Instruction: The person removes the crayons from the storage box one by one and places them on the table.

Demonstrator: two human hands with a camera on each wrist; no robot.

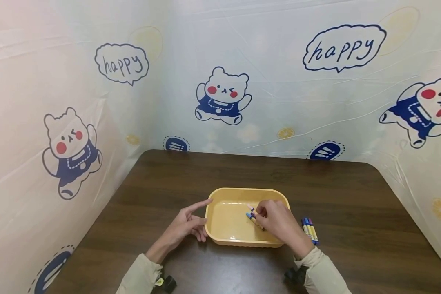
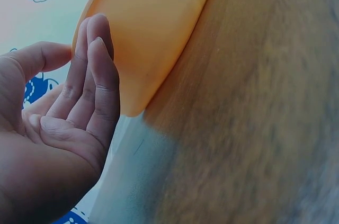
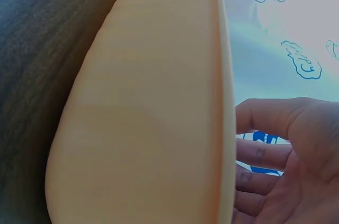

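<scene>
My right hand (image 1: 277, 222) is pinching 2 markers (image 1: 252, 216) inside the tray (image 1: 220, 228); 3 markers (image 1: 310, 230) are waiting beside it; my left hand (image 1: 185, 226), relaxed, is steadying the rim.

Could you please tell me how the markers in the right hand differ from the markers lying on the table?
The held markers sit over the yellow tray, pinched by the right hand; the table markers lie untouched on the wood right of the tray. The held ones slant diagonally; the table ones lie side by side, nearly parallel. Both groups show blue caps.
</scene>
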